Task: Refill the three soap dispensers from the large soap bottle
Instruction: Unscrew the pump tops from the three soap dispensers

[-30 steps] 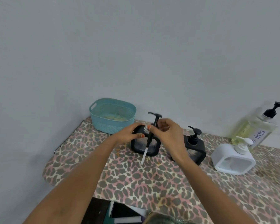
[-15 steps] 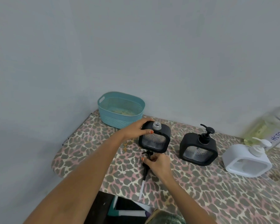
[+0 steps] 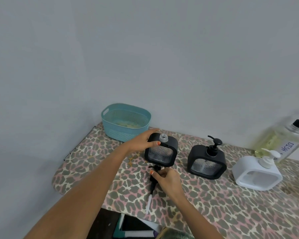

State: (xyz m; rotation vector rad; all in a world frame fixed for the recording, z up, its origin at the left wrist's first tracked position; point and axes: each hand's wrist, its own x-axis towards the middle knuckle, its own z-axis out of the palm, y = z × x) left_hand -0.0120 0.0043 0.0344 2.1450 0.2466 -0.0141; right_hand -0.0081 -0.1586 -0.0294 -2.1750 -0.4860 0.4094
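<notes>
Head cam: left hand (image 3: pixel 141 141) grasps the top left corner of the left black dispenser (image 3: pixel 160 152), thumb on the front face, fingers over the back. That dispenser stands upright on the leopard-print cover (image 3: pixel 214 204), pump off, clear threaded neck (image 3: pixel 163 138) exposed. Right hand (image 3: pixel 167 178) has its fingers curled round the removed pump (image 3: pixel 153 183) near the collar. The pump lies flat on the cover just in front of the open dispenser, white dip tube (image 3: pixel 148 204) pointing toward the near edge.

Middle black dispenser (image 3: pixel 206 163) stands upright to the right, pump fitted. White dispenser (image 3: pixel 255 173) sits further right, pump fitted. Large soap bottle (image 3: pixel 280 140) is at the far right against the wall (image 3: pixel 162 57), yellowish liquid inside, label reads "DISH", black pump on, untouched. Teal basket (image 3: pixel 126 121) sits at the back left corner, just behind the left hand.
</notes>
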